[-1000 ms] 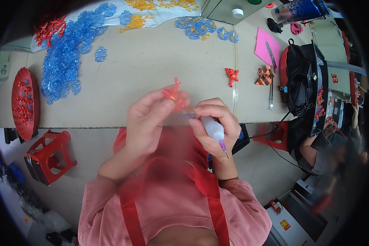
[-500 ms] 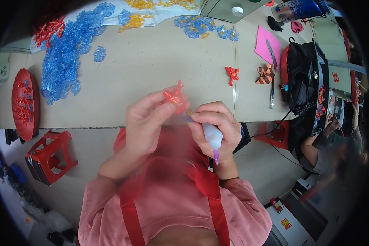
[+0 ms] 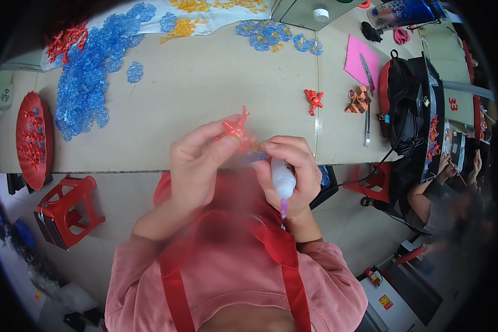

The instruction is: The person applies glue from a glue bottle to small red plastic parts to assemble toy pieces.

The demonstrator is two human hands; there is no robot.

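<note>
Left hand: thumb and fingers pinched on one glossy red plastic figurine, over beige tabletop. Right hand: curled round one white purple-tipped squeeze bottle; fingertips near one translucent blue piece, contact blurred. Second red figurine beyond. Red printing, far right.

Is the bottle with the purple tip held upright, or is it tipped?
Tipped: the right hand holds the bottle with its purple tip pointing back toward the person's red apron.
</note>
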